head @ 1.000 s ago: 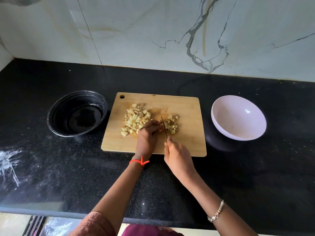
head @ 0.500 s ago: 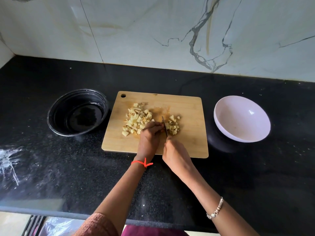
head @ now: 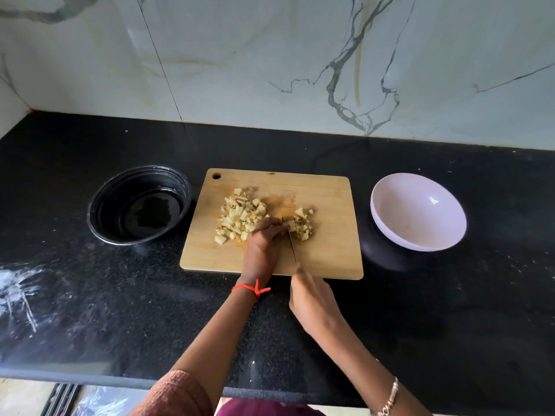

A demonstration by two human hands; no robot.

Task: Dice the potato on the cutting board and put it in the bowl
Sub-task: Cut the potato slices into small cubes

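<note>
Left hand point(head: 263, 240): knuckles up, fingers curled, tips planted on the cutting board point(head: 330, 202) near its middle, right against the left face of the knife point(head: 292, 246) blade. Whether a potato piece sits under the fingers cannot be told; the hand hides that spot. A red thread point(head: 251, 288) is tied at this wrist.

Right hand point(head: 312, 298): clenched around the knife handle, over the board's near edge. The handle is hidden in the fist. The blade runs away from the person, tip down among the pieces.

Surroundings: the black countertop point(head: 90, 295) carries a black bowl point(head: 99, 217) just beside the board's left edge, not touching it. White smears point(head: 18, 289) mark the counter's left end. A white bowl point(head: 417, 232), tilted toward the person, rests near the board's right edge, with a gap between them. A marble wall point(head: 270, 55) backs the counter. A bracelet point(head: 390, 397) is on the right wrist.

Potato: all on the board, none in either bowl. The larger heap point(head: 240, 216) of pale yellow cubes lies left of the blade, partly covered by the left hand. The smaller heap point(head: 301, 225) lies right of the blade, touching it. Cubes are uneven, some with brown skin.
</note>
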